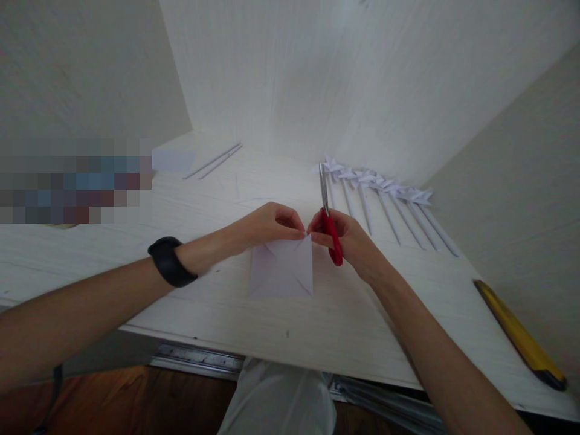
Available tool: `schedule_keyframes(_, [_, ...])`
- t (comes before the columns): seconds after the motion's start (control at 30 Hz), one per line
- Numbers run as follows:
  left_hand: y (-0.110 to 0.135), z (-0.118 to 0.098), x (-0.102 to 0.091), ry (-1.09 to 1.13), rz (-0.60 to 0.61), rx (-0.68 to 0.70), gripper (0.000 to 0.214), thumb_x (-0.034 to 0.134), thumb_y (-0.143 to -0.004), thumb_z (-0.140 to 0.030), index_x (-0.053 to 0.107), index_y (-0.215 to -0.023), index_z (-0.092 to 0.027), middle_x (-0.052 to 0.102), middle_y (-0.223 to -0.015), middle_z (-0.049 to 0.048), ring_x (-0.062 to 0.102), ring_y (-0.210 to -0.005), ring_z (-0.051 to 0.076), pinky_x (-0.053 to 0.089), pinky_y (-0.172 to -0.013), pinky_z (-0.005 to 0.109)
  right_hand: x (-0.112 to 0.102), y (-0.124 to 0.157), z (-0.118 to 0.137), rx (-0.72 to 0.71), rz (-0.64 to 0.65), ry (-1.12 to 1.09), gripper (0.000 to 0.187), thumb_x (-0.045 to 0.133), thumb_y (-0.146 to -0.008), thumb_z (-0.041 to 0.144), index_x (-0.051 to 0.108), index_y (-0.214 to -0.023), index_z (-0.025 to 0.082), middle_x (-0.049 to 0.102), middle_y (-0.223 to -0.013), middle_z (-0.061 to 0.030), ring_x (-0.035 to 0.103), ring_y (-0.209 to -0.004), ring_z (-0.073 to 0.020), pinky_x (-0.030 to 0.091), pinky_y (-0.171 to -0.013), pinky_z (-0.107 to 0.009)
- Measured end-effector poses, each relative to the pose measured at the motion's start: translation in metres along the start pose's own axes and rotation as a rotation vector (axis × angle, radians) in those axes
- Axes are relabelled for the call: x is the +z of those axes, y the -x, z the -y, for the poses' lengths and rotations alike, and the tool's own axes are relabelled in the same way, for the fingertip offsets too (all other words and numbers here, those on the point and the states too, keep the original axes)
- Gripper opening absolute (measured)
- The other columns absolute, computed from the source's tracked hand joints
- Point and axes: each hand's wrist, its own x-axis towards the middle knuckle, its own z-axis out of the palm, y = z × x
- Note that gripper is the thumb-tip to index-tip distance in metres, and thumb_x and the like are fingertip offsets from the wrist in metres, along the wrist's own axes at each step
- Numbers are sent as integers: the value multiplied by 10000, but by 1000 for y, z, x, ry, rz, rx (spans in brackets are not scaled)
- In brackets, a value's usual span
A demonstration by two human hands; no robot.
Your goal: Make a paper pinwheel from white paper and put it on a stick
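Note:
Between my hands hangs a square sheet of white paper (281,269) with slits or creases running in from its corners. The fingers of my left hand (274,225) pinch its top edge near the upper right corner. My right hand (338,232) has its fingertips closed at that same corner, nearly meeting the left ones. Red-handled scissors (333,238) rest in my right hand too, blades pointing up and away from me. Exactly how the right fingertips meet the paper is too small to make out.
Several white paper pinwheels (380,184) on thin sticks lie in a row at the back right. Two loose sticks (215,160) and some white paper (172,160) are at the back left. A yellow and black tool (519,332) lies by the right wall. The table's front edge (272,356) is near my lap.

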Motion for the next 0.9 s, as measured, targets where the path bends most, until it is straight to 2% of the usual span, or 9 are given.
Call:
schedule_keyframes(0.13, [-2,7,0,-64,3,141,107,659,-678,-243,623,-693,-143,638,-656,0,573,-607,107,412,-571,223,1,0,-1,2,-6,-4,178,688,-625,172,552,-741,174,538,-696,45,465,-600,-80,359,-542,-225])
schedule_keyframes(0.3, [3,4,3,-234,-71,228,121,621,-735,-270,625,-739,-149,637,-656,7,581,-608,120,429,-562,227,2,-1,-4,6,-14,-46,205,694,-604,178,542,-743,177,539,-701,47,464,-587,-77,358,-534,-224])
schedule_keyframes(0.57, [10,-6,8,-448,-208,445,68,587,-736,-129,652,-754,-136,653,-764,24,585,-707,120,469,-688,244,4,-2,-7,-4,-86,-69,193,659,-605,164,538,-755,177,543,-735,33,502,-654,-93,401,-599,-235])
schedule_keyframes(0.67, [10,-6,8,-407,-202,421,61,591,-743,-143,651,-743,-135,660,-757,28,595,-717,126,476,-704,254,4,-3,-11,-54,-102,-42,201,637,-616,161,536,-788,187,542,-745,30,507,-654,-100,403,-592,-241])
schedule_keyframes(0.9, [3,-3,1,-38,-47,161,159,664,-716,-295,648,-699,-137,667,-701,18,603,-659,126,451,-624,238,6,1,-9,-188,-102,58,202,603,-664,133,518,-832,206,525,-736,32,478,-627,-102,381,-577,-249])
